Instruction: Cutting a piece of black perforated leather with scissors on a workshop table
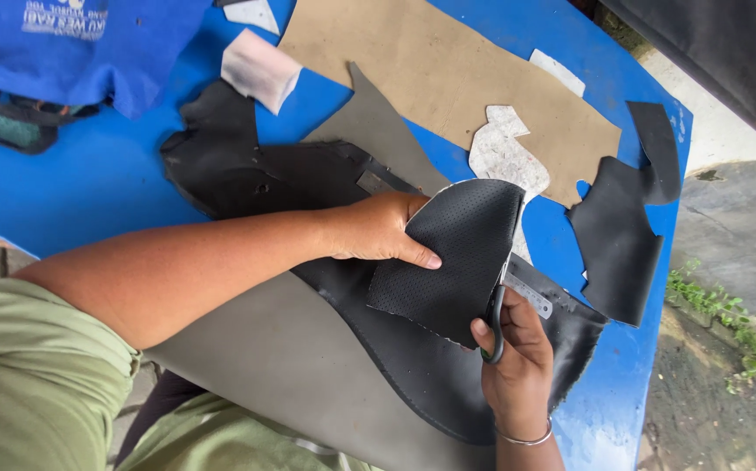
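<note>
Black perforated leather piece [452, 257], curved up off the table, is held between two bare hands near the middle of the view. Left hand [374, 231] reaches in from the left, its grip closed on the piece's left edge, thumb lying along the perforated face. Right hand [517, 353] comes up from below, wearing a thin metal bangle [526, 439]; its fingers are closed through the handles of dark scissors [498, 318], whose blades run up along the piece's right edge, mostly hidden behind it. That edge shows a pale, raw cut line.

Under the hands lies a large black leather sheet [413, 375] with a curved lower edge, resting on a grey sheet [282, 349] that overhangs the near side of the blue table [90, 183]. Just right of the hands, a separate black offcut [618, 240] lies near the table's right edge, with a strip of bare blue between. Beyond the held piece sit a white felt scrap [504, 153] and a tan sheet [448, 70], close behind. A blue cloth bag [81, 44] occupies the far left corner, well apart. Bare blue table shows at the left, between the bag and the arm.
</note>
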